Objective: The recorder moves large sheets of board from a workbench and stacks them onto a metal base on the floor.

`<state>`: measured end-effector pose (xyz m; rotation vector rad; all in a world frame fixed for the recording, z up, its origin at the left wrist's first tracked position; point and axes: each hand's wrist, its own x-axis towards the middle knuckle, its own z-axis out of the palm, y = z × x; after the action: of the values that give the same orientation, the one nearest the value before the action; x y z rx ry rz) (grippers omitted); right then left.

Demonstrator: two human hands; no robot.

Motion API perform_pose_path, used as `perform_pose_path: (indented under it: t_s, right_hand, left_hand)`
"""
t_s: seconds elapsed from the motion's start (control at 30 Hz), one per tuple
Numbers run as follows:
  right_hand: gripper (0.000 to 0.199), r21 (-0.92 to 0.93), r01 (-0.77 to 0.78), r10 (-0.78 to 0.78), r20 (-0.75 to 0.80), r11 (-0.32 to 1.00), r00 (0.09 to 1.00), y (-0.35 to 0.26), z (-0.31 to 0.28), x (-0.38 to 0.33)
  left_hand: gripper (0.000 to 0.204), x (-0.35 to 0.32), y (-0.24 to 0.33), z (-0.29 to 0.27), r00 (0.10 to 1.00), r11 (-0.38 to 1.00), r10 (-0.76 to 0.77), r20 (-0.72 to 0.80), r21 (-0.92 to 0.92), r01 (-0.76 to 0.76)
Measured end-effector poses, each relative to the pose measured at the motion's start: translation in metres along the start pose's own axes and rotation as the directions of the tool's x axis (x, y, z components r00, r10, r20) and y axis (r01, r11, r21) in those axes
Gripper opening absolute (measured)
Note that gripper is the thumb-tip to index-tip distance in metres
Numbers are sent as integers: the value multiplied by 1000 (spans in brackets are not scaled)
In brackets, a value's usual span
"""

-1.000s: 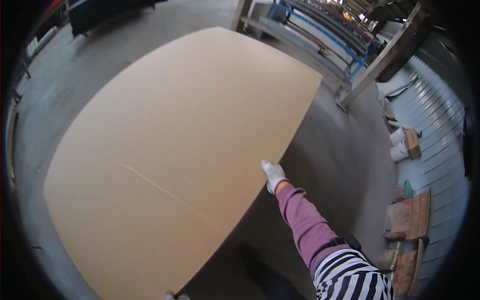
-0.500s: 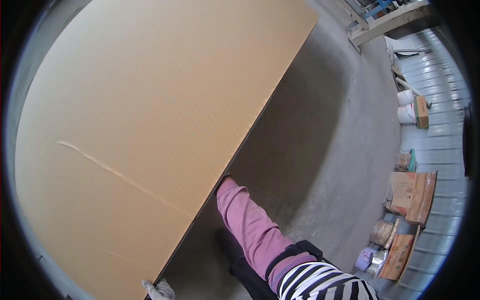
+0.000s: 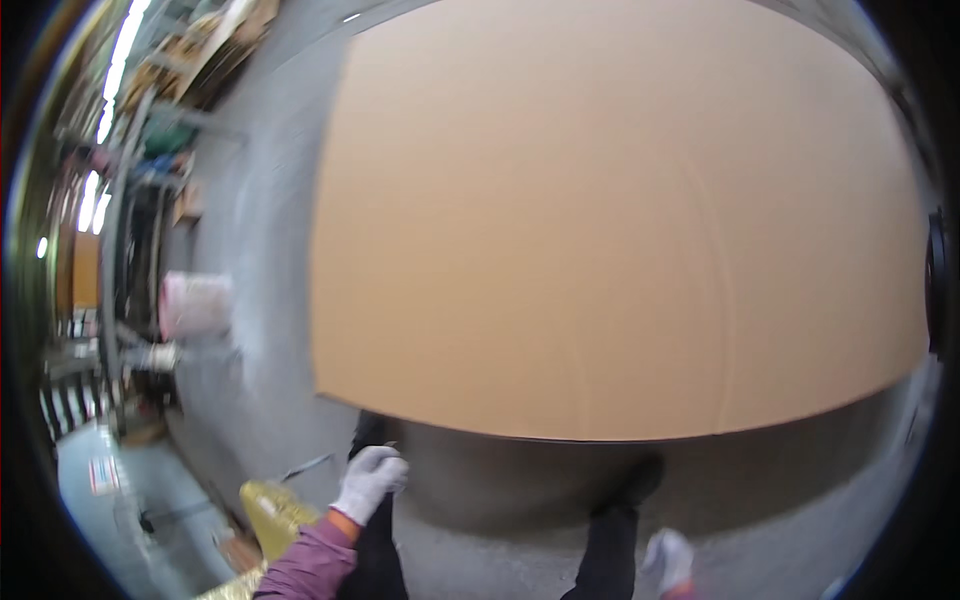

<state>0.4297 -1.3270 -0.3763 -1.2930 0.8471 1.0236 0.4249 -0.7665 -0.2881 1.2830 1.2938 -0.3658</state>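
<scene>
A: What's different from half a second ago?

B: Both hands were at the cardboard sheet (image 3: 610,230) then. Now the sheet lies straight in front of the person, and both gloves are off it.

A: And their grip?

B: The left hand (image 3: 372,480) is just short of the sheet's near edge, toward its left corner, fingers curled together; I can't tell if anything is inside. The right hand (image 3: 668,560) is farther back from that edge, too blurred to read.

A: Any room around the sheet?

B: Grey floor (image 3: 265,250) runs along its left edge, as far as a pinkish-white cylinder (image 3: 196,304). In front of its near edge there's shadowed floor between the legs, and a gold-coloured bundle (image 3: 272,515) off its near left corner.
</scene>
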Motion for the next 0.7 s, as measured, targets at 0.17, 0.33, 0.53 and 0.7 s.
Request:
perform_pose_path:
  t_s: [0.17, 0.33, 0.53, 0.7]
  right_hand:
    - [33, -765, -162, 39, -177, 623, 983, 16, 178, -160]
    - [30, -607, -241, 106, -250, 757, 963, 20, 334, -203]
    - [26, -409, -283, 153, -321, 868, 934, 74, 416, -154]
    - [24, -269, -290, 170, -393, 918, 903, 107, 452, -115]
  left_hand:
    - [42, -95, -34, -246, 892, 580, 53, -448, 741, 338]
    - [97, -87, -83, -392, 803, 345, -180, -569, 728, 593]
    - [95, -53, -136, -511, 809, 624, -587, -19, 626, 468]
    - [45, -33, -148, -523, 877, 347, -408, 254, 931, -108]
